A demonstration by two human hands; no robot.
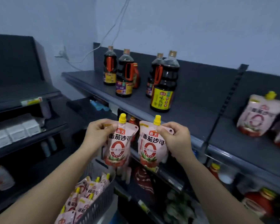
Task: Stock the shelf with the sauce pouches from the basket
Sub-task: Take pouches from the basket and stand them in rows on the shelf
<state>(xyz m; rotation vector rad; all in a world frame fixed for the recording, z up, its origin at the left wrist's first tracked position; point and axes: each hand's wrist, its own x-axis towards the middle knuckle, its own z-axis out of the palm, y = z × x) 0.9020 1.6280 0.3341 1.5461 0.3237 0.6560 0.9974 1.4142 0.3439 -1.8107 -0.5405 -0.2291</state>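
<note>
The left hand (98,135) pinches one glossy pink soft pouch (118,146) with a yellow cap; the right hand (176,139) pinches another pouch (149,149), below the dark matte shelf (192,110).

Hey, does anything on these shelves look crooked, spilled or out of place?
Nothing spilled or torn. The pouch on the top shelf, far right, seems to lean sideways, though the wide lens may exaggerate it. The bottles stand upright.
</note>
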